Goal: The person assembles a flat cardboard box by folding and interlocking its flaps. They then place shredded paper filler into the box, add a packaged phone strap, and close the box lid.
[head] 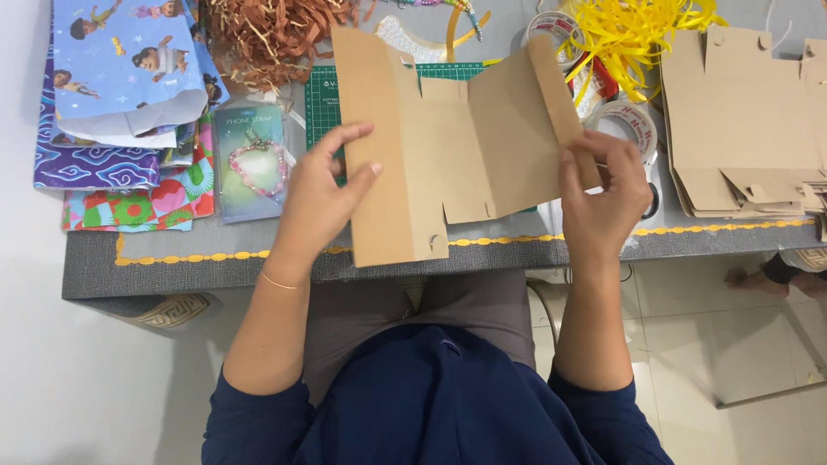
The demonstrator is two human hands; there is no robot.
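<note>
Both hands pinch a flat cardboard box blank (pixel 457 146) held over the table edge (pixel 215 267): the left hand (pixel 323 194) clamps its left panel between thumb and fingers, and the right hand (pixel 603 194) grips the right flap, fingers curled, perhaps folding it. A cutting mat (pixel 320 103) lies beneath. Tape rolls (pixel 624 120) sit just beside the right hand, and more blanks (pixel 741 120) are stacked further right.

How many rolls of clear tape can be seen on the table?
2: one tape roll just beyond the right hand, another tape roll farther back, partly under the yellow paper shreds. More may be hidden there.
</note>
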